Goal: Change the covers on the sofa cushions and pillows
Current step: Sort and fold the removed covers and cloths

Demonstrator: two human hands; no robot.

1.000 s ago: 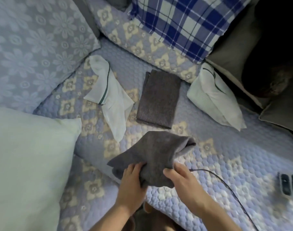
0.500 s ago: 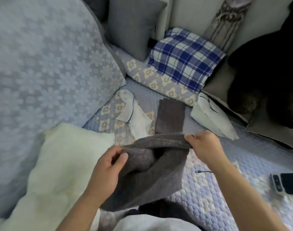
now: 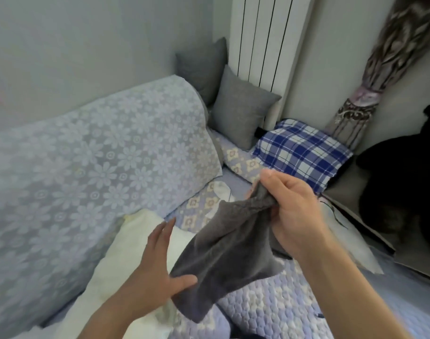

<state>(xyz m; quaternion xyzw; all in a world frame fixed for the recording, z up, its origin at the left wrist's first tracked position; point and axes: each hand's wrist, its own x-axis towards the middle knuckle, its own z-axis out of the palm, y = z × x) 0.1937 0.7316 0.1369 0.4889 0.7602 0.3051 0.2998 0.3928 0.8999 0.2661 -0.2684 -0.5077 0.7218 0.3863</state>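
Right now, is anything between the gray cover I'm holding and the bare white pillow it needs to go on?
Nothing visible. The right hand holds the gray cover bunched in its grip, hanging just right of the white pillow. The left hand lies open over the pillow, thumb at the cover's edge.

The right hand [image 3: 296,216] grips the bunched top of a grey cover [image 3: 223,253], while the left hand [image 3: 153,272], fingers straight, reaches over a white pillow [image 3: 126,243] on the sofa [image 3: 270,304].
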